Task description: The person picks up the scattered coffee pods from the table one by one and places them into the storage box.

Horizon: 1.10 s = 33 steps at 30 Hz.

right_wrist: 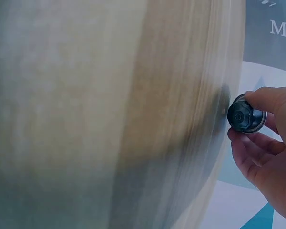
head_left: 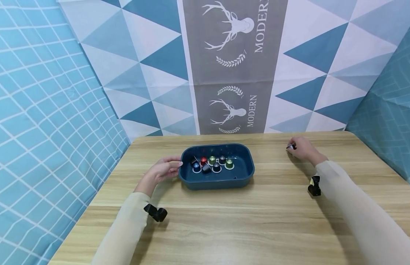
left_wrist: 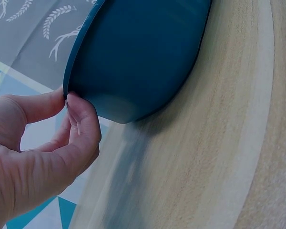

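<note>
A dark blue rectangular tray (head_left: 218, 184) with rounded corners stands on the table, holding several coffee capsules in its left and middle part. Among them are a red capsule (head_left: 203, 161), a blue one (head_left: 196, 168) and a green one (head_left: 229, 164). At the tray's left end my left hand (head_left: 163, 168) pinches the rim between thumb and fingers, plain in the left wrist view. Far to the right, near the table's back edge, my right hand (head_left: 303, 149) pinches a dark coffee capsule (right_wrist: 243, 114) between thumb and fingertips, close over the wood.
The wooden table (head_left: 211, 224) reaches back to a wall cloth (head_left: 231, 77) printed with triangles and deer heads. A blue checked cloth (head_left: 42, 110) hangs along the left side, a teal one (head_left: 387, 114) along the right. Each sleeve carries a small black wrist camera (head_left: 156, 212).
</note>
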Each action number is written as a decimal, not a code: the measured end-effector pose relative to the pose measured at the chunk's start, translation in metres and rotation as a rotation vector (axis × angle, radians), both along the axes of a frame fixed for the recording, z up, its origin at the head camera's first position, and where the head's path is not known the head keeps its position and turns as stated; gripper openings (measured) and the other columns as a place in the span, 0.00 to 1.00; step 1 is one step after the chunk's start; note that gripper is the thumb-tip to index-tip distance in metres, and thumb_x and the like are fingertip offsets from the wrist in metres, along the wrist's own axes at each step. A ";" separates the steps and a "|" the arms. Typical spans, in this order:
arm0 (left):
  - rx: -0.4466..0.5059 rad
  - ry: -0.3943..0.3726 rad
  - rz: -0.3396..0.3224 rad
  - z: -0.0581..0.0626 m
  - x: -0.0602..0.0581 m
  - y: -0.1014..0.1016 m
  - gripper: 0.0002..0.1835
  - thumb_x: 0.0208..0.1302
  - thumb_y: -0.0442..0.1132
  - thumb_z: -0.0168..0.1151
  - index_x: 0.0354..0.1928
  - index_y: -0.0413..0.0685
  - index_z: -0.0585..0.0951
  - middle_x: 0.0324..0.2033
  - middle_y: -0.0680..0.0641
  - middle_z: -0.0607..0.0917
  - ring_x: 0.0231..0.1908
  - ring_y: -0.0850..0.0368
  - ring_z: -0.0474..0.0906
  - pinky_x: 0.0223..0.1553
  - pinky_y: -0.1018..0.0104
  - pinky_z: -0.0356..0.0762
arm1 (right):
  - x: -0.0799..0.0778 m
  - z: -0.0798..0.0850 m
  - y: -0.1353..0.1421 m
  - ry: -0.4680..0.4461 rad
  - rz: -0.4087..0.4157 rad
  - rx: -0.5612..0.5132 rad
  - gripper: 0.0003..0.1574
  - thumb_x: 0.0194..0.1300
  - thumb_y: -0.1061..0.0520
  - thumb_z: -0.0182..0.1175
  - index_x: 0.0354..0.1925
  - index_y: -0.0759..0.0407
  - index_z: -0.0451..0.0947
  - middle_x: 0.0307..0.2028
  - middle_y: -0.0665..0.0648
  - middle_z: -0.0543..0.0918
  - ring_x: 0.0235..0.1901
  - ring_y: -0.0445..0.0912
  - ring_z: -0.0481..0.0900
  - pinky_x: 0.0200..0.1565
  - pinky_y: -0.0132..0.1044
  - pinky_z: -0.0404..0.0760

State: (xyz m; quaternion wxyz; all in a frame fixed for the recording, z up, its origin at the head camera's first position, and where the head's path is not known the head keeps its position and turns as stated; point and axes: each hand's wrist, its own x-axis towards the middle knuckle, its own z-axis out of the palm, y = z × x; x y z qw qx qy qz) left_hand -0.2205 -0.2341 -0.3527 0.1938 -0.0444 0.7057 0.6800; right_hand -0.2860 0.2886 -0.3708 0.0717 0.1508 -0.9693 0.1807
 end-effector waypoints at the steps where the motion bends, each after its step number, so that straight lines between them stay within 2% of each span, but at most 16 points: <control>1: 0.001 -0.001 -0.002 0.000 0.000 0.000 0.24 0.70 0.34 0.54 0.64 0.36 0.64 0.29 0.54 0.82 0.28 0.66 0.78 0.35 0.74 0.78 | 0.000 -0.001 0.000 0.005 0.006 -0.002 0.13 0.63 0.61 0.59 0.40 0.72 0.76 0.35 0.69 0.81 0.32 0.54 0.77 0.37 0.49 0.76; 10: -0.004 0.003 0.007 0.003 -0.003 0.003 0.25 0.69 0.34 0.55 0.65 0.37 0.63 0.29 0.55 0.82 0.29 0.66 0.78 0.35 0.74 0.78 | 0.008 0.003 -0.005 0.020 0.028 -0.044 0.14 0.65 0.60 0.57 0.44 0.71 0.76 0.40 0.71 0.81 0.38 0.58 0.79 0.42 0.54 0.77; 19: -0.003 -0.011 0.016 0.001 -0.001 0.001 0.20 0.69 0.33 0.55 0.61 0.39 0.67 0.27 0.55 0.83 0.27 0.66 0.79 0.35 0.73 0.79 | 0.020 0.005 -0.019 0.067 0.085 -0.035 0.12 0.64 0.61 0.57 0.43 0.69 0.78 0.39 0.68 0.82 0.35 0.54 0.79 0.40 0.51 0.78; 25: -0.010 0.006 0.007 0.003 -0.002 0.001 0.20 0.69 0.34 0.54 0.61 0.38 0.66 0.23 0.57 0.79 0.24 0.67 0.73 0.34 0.74 0.77 | 0.023 0.010 -0.027 0.095 0.128 -0.054 0.11 0.65 0.62 0.57 0.43 0.68 0.78 0.39 0.66 0.83 0.37 0.55 0.80 0.41 0.52 0.79; 33: -0.009 -0.010 0.003 0.001 -0.002 0.000 0.20 0.69 0.33 0.55 0.60 0.37 0.66 0.22 0.57 0.78 0.23 0.68 0.73 0.33 0.75 0.77 | 0.032 0.013 -0.040 0.111 0.160 -0.044 0.11 0.65 0.62 0.58 0.43 0.68 0.79 0.38 0.64 0.84 0.35 0.51 0.80 0.38 0.46 0.79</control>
